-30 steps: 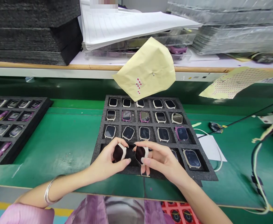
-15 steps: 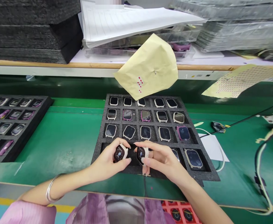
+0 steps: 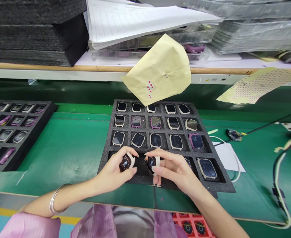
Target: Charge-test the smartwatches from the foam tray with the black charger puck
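A black foam tray (image 3: 108, 155) with a grid of pockets lies on the green bench in front of me, and smartwatch bodies with white or purple cases sit in its pockets. My left hand (image 3: 114, 172) pinches a white-cased watch body (image 3: 126, 161) with a lit screen over the tray's front row. My right hand (image 3: 171, 168) grips a second white-cased watch body (image 3: 151, 163), also lit, just to the right of the first. Both hands hover above the near pockets.
A second black foam tray (image 3: 39, 124) of watch bodies lies at the left. A yellow paper sheet (image 3: 160, 71) hangs over the tray's far edge. White paper (image 3: 228, 157) and cables (image 3: 276, 175) lie at the right. Stacked foam and trays fill the shelf behind.
The screens of both held watch bodies, dark a second ago, now show a lit display. The hands have barely shifted.
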Demonstrator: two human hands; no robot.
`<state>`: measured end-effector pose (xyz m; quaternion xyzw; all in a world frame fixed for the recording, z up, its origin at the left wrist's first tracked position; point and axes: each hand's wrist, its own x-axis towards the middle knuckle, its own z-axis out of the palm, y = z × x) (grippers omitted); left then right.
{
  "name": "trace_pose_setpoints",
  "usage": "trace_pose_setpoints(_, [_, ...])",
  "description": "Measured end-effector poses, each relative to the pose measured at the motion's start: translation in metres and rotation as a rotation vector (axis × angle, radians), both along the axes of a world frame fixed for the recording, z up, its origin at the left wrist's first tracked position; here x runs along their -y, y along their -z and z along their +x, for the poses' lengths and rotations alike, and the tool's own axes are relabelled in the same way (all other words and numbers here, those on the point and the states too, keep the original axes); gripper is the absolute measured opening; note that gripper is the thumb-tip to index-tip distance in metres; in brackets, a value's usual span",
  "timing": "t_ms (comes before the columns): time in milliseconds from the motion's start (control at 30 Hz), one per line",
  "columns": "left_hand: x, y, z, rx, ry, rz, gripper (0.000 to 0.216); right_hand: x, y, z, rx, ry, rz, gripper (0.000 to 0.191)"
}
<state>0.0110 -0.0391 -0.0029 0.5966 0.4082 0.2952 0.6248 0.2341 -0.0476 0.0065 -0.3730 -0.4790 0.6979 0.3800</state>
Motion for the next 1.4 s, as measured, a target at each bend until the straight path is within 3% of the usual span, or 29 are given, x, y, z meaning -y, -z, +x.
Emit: trace_pose_setpoints(1400, [0.0006, -0.0008, -0.0008, 0.05, -0.034, -0.034, 0.022, 0.0019, -0.0027, -0.0021, 0.059, 0.051, -0.012, 0.04])
